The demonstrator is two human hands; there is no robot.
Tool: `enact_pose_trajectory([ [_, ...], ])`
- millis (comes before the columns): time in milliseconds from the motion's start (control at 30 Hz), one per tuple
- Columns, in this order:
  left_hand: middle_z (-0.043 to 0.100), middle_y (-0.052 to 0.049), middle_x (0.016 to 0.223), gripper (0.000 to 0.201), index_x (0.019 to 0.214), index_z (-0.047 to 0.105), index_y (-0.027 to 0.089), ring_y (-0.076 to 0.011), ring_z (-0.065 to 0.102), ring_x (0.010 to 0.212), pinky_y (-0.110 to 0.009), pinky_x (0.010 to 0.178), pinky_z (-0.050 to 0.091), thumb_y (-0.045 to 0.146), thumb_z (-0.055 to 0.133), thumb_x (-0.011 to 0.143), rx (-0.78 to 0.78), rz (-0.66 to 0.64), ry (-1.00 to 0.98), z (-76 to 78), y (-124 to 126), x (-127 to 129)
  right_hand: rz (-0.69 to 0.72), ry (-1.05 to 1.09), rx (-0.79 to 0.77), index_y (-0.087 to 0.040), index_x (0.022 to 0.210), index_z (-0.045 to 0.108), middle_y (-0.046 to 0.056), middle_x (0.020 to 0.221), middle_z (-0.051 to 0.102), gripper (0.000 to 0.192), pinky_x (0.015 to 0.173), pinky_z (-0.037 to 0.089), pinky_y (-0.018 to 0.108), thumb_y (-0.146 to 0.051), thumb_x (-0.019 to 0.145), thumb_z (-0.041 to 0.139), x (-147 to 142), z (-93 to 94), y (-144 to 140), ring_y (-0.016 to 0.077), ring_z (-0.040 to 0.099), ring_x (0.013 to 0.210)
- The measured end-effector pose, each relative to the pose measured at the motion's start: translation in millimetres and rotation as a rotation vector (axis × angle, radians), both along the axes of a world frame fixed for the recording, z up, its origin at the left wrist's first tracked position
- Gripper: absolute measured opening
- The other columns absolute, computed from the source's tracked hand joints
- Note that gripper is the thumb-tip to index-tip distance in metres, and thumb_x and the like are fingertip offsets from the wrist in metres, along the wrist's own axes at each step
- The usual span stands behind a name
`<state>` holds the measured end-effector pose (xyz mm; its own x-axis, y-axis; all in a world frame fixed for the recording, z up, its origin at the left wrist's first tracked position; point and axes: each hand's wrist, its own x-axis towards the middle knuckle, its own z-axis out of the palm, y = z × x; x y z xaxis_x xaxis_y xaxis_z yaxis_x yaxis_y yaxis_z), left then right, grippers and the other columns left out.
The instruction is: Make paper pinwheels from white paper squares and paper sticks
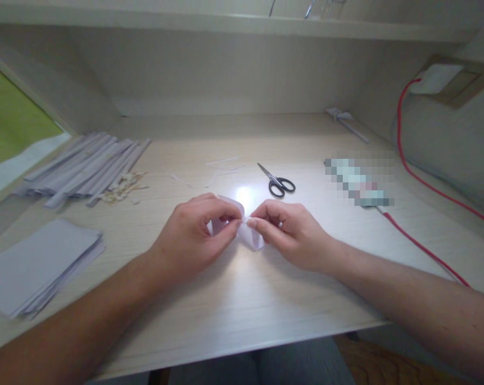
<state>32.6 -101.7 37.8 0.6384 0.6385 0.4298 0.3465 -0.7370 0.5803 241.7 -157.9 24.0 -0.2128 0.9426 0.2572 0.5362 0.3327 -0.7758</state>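
While both hands meet over the middle of the pale wooden counter (233, 299), they share one small folded piece of white paper (253, 239). The left hand (193, 235) has its fingers curled in, thumb and forefinger pressed together on the paper's left part. The right hand (292, 230) pinches the paper's middle from the other side, fingertips (253, 223) closed tight and nearly touching those of the left. The paper sits just above the counter surface, between the two hands, with a loop showing behind the left fingers and a flap hanging below the right ones.

Just beyond the hands lie black-handled scissors (277, 182), blades shut, and a few thin white paper slivers (221, 167). At far left is a row of long folded white paper strips (85, 166), with a small heap of tan rubber bands (123, 188) beside it. A stack of flat white sheets (37, 267) lies near the left forearm. A red cable (422, 248) runs along the right side.
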Motion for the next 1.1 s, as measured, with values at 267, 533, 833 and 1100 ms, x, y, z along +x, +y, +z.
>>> enact_pose_trajectory([
  [267,0.072,-0.001,0.082,0.012,0.091,0.075,0.022,-0.0149,0.064,0.074,-0.027,0.067,0.048,0.017,0.065,0.088,-0.054,0.031,0.059,2.1,-0.5,-1.1,-0.013,-0.031,0.043,-0.016,0.089,0.070,0.001,0.072,0.067,0.020,0.062,0.038,0.027,-0.029,0.099,0.059,-0.9,-0.3,-1.1,0.0124,0.055,0.064],
  [533,0.071,0.000,0.081,0.010,0.090,0.076,0.021,-0.0134,0.064,0.073,-0.025,0.067,0.047,0.018,0.067,0.087,-0.078,0.042,0.053,3.0,-1.1,-0.6,0.018,0.006,0.040,-0.014,0.090,0.070,0.001,0.073,0.065,0.021,0.061,0.039,0.027,-0.029,0.100,0.058,-0.5,-2.3,-0.4,0.0119,0.055,0.065],
  [833,0.069,0.000,0.077,0.008,0.085,0.074,0.020,-0.0136,0.063,0.071,-0.027,0.067,0.046,0.017,0.067,0.084,-0.067,0.067,0.035,3.7,-0.9,0.1,-0.006,0.054,0.001,-0.015,0.100,0.071,-0.001,0.070,0.062,0.021,0.056,0.038,0.025,-0.034,0.098,0.063,-0.4,-1.4,0.7,0.0107,0.051,0.060],
  [1100,0.069,0.000,0.078,0.007,0.086,0.073,0.020,-0.0146,0.062,0.072,-0.029,0.068,0.047,0.018,0.066,0.085,-0.029,0.078,0.010,4.3,-1.4,-0.2,-0.026,0.209,-0.133,-0.016,0.089,0.068,-0.001,0.070,0.061,0.024,0.055,0.037,0.026,-0.037,0.097,0.061,0.0,0.6,1.7,0.0111,0.051,0.061],
])
